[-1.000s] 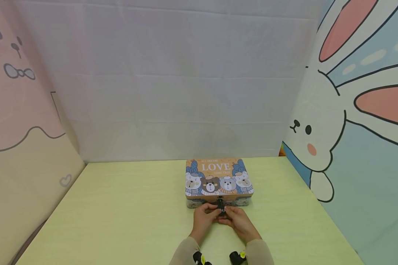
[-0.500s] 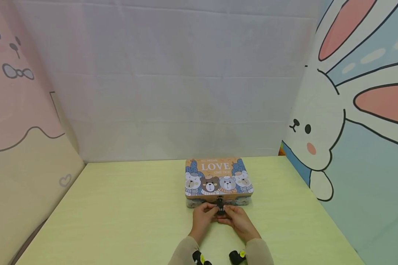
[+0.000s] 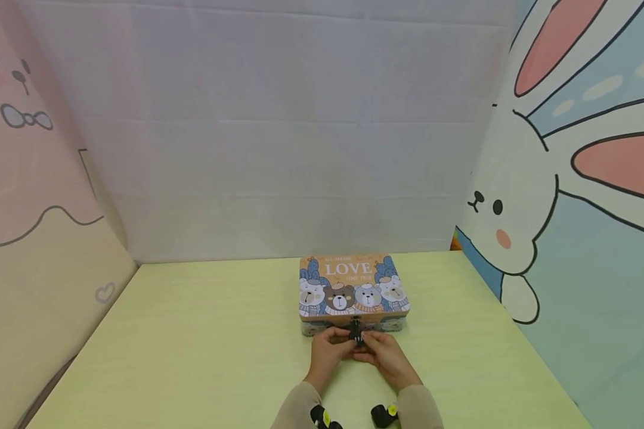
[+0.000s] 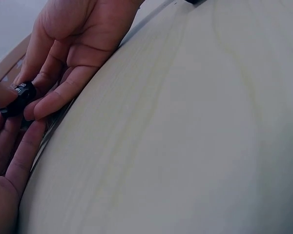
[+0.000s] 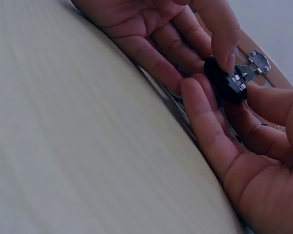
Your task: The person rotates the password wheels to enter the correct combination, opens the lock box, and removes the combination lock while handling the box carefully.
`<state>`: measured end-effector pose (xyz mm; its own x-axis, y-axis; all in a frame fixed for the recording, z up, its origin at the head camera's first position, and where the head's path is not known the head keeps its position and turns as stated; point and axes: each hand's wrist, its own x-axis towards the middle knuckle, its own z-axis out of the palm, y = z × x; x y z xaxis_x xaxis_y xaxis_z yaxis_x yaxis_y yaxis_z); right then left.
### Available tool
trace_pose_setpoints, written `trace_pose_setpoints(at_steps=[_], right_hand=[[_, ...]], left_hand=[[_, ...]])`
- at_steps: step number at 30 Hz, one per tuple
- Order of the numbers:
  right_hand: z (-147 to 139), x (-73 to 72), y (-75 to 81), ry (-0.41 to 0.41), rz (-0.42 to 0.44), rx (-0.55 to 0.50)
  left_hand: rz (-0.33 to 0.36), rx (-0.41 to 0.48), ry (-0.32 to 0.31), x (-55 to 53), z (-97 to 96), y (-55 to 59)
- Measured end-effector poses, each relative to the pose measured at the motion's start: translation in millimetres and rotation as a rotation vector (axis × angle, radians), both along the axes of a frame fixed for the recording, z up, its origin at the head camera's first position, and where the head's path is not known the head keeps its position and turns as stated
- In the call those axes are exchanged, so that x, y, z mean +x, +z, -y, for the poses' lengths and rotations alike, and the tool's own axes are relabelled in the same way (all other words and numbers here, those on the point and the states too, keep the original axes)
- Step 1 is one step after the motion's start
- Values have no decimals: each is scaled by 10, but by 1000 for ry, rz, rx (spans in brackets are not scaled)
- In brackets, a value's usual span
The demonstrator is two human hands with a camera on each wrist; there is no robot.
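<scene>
A black combination padlock (image 3: 356, 336) hangs at the front latch of a tin box (image 3: 354, 286) printed with cartoon bears and the word LOVE. My left hand (image 3: 326, 357) pinches the padlock from the left, thumb and fingers curled at its body. From the right, my right hand (image 3: 390, 359) grips it too. In the right wrist view, small white digits show on the padlock (image 5: 225, 82), a thumb tip at either side of them. The metal latch (image 5: 259, 61) is just beyond. Fingers hide the padlock's lower part.
The box stands on a pale yellow-green table (image 3: 209, 345), towards its back edge. A white curtain (image 3: 290, 143) hangs behind, and printed cartoon panels (image 3: 606, 280) flank the table. Black wrist cameras (image 3: 383, 416) sit at both sleeves.
Both hands stay at the padlock with only slight finger and thumb shifts. The padlock tilts a little; the box stays where it was.
</scene>
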<state>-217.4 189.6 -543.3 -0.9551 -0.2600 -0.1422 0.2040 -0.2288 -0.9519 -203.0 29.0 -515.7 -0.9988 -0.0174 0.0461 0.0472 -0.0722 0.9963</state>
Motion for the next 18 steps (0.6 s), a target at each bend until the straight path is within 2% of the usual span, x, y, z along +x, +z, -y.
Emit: trace_pose_setpoints(at_steps=[18], right_hand=[[-9,13,-10,-3,-5,-11]], left_hand=[[25,98,-50,-50,6,-94]])
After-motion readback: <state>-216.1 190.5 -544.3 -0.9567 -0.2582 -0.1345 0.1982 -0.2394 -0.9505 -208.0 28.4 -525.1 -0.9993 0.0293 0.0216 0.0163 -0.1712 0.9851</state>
